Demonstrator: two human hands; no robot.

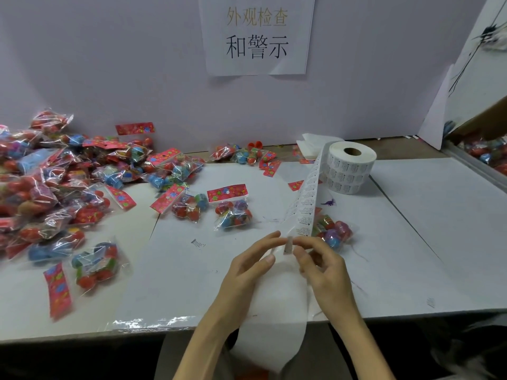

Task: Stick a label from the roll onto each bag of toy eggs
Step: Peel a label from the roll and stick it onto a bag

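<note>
One label (288,245) stands up at the end of the strip (306,204) — the fingers of my right hand (325,267) pinch it, and my left hand (247,267) pinches the strip beside it, over the table (439,215) front. The strip climbs back to the single roll (351,165). One bag (333,231) lies just behind the strip and two bags (233,212) mid-table — the heap (41,182) at left I can't count.
</note>
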